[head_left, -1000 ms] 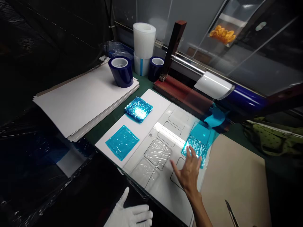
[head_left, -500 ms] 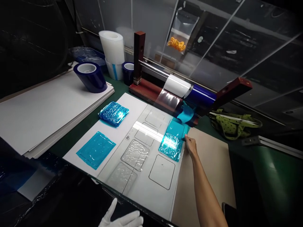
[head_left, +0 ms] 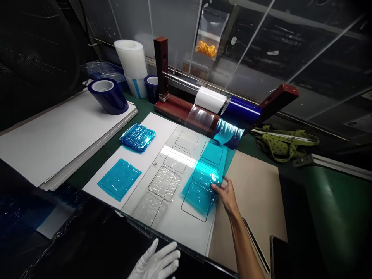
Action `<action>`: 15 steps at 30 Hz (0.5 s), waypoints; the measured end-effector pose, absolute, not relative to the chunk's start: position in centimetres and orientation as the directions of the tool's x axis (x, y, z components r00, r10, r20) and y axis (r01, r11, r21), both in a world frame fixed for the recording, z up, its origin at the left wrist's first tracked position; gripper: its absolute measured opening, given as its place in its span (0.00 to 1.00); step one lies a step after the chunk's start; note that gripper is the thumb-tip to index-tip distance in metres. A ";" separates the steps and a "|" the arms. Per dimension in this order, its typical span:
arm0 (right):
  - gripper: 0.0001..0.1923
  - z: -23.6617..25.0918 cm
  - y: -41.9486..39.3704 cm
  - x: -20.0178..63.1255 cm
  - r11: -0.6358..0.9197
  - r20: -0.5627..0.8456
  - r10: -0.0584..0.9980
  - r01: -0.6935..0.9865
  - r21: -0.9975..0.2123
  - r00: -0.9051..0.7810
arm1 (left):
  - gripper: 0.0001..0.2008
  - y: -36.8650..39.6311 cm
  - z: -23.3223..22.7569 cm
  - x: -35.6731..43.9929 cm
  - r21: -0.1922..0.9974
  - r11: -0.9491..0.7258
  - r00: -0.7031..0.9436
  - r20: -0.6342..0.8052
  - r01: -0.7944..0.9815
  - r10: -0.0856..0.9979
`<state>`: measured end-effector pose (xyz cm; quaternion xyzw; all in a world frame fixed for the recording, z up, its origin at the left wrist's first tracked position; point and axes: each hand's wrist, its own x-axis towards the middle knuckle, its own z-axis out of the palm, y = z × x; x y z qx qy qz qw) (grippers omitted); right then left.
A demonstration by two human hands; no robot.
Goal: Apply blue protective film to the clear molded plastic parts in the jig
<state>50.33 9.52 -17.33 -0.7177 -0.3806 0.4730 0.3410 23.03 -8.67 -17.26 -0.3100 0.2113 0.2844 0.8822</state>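
In the head view, a strip of blue film [head_left: 205, 176] is drawn off the blue roll [head_left: 242, 110] mounted on the wooden dispenser stand [head_left: 180, 106] at the back of the surface, and it is laid down the right-hand column of outlined squares on the white template sheet [head_left: 162, 170]. The film is kept attached to the roll, so it stays taut and lined up with that column while it is spread. Its near right edge is pinched by the right hand [head_left: 225, 193], bare, with fingers closed on the film and the thumb on top; the forearm is stretched forward from the lower right, wrist low over the tan board [head_left: 261, 193] that lies just beside the template. The left hand [head_left: 158, 263], in a white glove, is held open with fingers spread at the bottom edge of the frame, near the front edge of the glass; nothing is gripped by it. On the left part of the template a flat blue square [head_left: 119, 179] and a crinkled blue stack [head_left: 137, 136] are set aside, apart from the column being covered. A clear film strip [head_left: 200, 115] hangs from the white roll [head_left: 210, 99] on the same stand. Spare rolls [head_left: 109, 95] are kept on a pile of white sheets [head_left: 58, 135] to the left, out of the way
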 end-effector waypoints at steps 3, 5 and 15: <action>0.52 -17.4 4.6 49.1 -0.542 -0.498 0.827 0.135 -0.830 0.261 | 0.18 -10.1 -18.8 23.4 -0.298 0.678 0.675 -0.622 -0.672 0.397; 0.51 -17.7 1.5 48.6 -0.574 -0.531 0.806 0.122 -0.810 0.264 | 0.18 -10.9 -19.5 24.0 -0.171 0.689 0.602 -0.659 -0.704 0.452; 0.45 -18.8 -6.1 46.2 -0.630 -0.614 0.772 0.068 -0.774 0.162 | 0.19 -12.3 -20.7 27.9 0.252 0.806 0.209 -0.885 -0.536 0.416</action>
